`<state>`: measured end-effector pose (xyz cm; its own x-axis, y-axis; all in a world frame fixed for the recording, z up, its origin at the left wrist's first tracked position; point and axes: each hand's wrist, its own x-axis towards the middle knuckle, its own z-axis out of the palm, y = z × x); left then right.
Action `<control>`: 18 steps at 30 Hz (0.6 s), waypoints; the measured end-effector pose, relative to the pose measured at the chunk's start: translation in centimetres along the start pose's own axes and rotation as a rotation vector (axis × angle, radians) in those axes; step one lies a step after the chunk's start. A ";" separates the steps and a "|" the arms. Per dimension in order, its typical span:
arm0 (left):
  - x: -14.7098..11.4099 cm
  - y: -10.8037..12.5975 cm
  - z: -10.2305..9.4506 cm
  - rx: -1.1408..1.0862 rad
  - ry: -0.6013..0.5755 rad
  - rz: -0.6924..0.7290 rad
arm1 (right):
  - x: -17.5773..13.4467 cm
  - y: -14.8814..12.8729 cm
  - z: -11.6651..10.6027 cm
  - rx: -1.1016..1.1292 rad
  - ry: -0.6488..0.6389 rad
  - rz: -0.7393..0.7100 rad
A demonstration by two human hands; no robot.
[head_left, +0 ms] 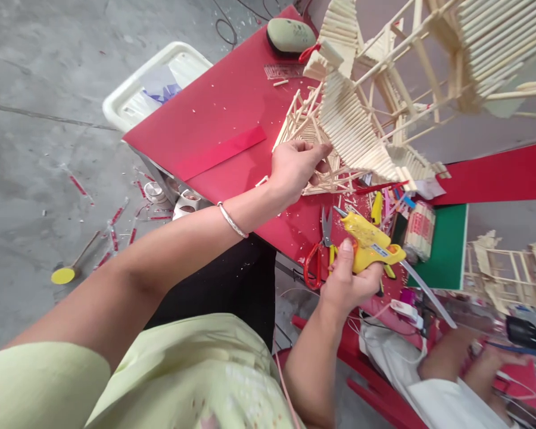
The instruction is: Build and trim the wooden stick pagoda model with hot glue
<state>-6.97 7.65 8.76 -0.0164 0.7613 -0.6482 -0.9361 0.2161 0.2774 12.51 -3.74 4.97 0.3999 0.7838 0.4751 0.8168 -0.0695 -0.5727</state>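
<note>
A large model building made of thin wooden sticks (357, 128), with ribbed roof panels, stands on the red table. My left hand (297, 167) reaches to its near side, fingers pinched together beside the edge of a roof panel. What sits between those fingertips is too small to tell. My right hand (351, 277) is wrapped round the handle of a yellow glue gun (368, 238). A clear glue stick (431, 298) juts from its back, and its nozzle points toward the model. Red-handled scissors (313, 265) lie just left of the gun.
On the red table (196, 140) are a red strip (223, 153), a glasses case (290, 36) and a bundle of sticks (420, 229). A white bin (116, 107) stands beyond the table edge. Another person's arm (446, 351) and a second stick model (509, 268) are at right. Wrappers litter the floor.
</note>
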 end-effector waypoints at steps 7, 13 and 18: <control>0.6 -0.5 0.5 0.138 -0.109 0.133 | 0.0 0.4 0.3 0.012 0.041 0.017; 0.4 -0.6 0.8 0.093 -0.056 0.130 | -0.1 0.6 0.7 0.005 0.046 0.027; 0.7 -0.9 0.8 0.180 -0.092 0.209 | -0.1 0.1 0.8 0.033 0.016 -0.005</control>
<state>-5.82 8.51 8.59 -0.1632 0.8510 -0.4992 -0.8383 0.1472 0.5250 12.23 -3.31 4.30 0.4022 0.7744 0.4884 0.8048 -0.0448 -0.5918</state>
